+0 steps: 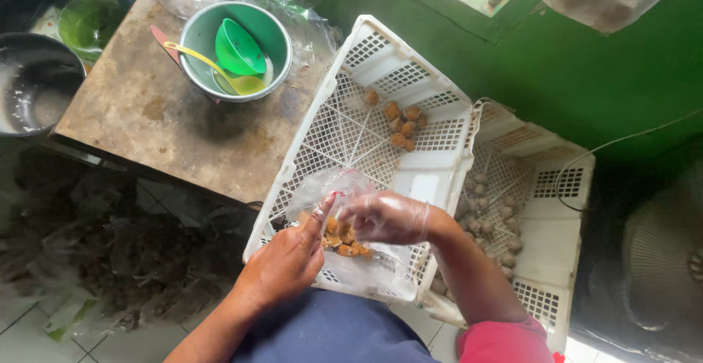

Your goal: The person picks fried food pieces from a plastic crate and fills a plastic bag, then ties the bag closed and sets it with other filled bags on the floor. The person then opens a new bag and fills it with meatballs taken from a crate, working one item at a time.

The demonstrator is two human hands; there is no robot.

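Overhead, left hand (287,260) pinching the mouth of a clear plastic bag (344,224), thumb up toward one o'clock. Right hand (384,218), gloved in thin plastic, plunged into that mouth from three o'clock, fingers curled, grip contents unclear. Brown fried pieces (346,240) pooled inside, over the white crate (432,173); more at twelve.

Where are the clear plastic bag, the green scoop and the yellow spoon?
clear plastic bag (370,266), head view, lower side wall.
green scoop (239,48), head view, inside of bowl.
yellow spoon (201,57), head view, mid handle.
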